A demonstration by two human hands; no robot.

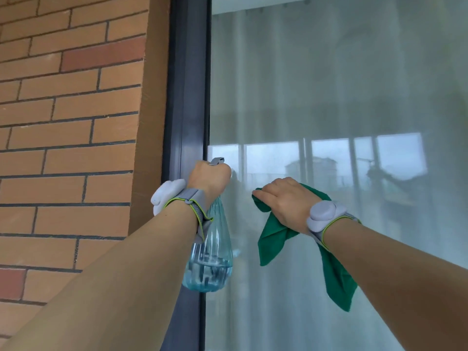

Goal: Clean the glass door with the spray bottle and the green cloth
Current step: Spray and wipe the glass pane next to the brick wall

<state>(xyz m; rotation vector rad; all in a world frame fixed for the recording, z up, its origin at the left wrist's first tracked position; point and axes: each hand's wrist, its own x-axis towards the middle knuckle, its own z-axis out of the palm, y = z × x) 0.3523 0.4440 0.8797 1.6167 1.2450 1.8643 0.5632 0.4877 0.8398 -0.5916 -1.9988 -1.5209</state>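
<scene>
The glass door [329, 84] fills the right of the view, with pale curtains behind it and reflections on it. My left hand [209, 177] grips the grey head of a clear blue spray bottle [211, 259], held up close to the pane's left edge. The bottle is partly filled with liquid and hangs below my wrist. My right hand [279, 201] presses the green cloth [274, 240] flat against the glass, fingers pointing left. The cloth's loose ends hang down under my hand and wrist.
A dark grey door frame [186, 97] runs vertically just left of the pane. An orange brick wall [71, 117] takes up the left side. Both wrists wear grey bands with pale sensor units.
</scene>
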